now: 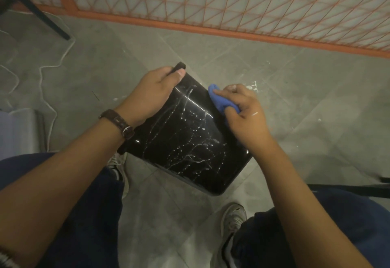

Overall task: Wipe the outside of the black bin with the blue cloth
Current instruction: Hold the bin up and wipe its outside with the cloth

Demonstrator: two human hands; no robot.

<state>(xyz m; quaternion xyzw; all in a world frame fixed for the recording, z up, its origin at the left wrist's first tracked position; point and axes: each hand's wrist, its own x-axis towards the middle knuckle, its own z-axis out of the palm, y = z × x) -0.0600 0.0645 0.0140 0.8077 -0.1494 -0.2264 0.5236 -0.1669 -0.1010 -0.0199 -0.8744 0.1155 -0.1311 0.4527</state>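
The black bin (190, 141) is held tilted above the floor between my knees, its glossy side facing up and streaked with white drips and spots. My left hand (152, 94) grips the bin's far rim, thumb on the outer wall. My right hand (244, 111) is closed on the bunched blue cloth (221, 101) and presses it against the bin's upper right edge. Most of the cloth is hidden under my fingers.
An orange metal grille (232, 4) runs along the far side of the grey tiled floor (295, 99). A dark furniture leg (35, 8) slants at the upper left, a white cord (48, 65) trails on the floor, and my shoes (234, 219) stand below the bin.
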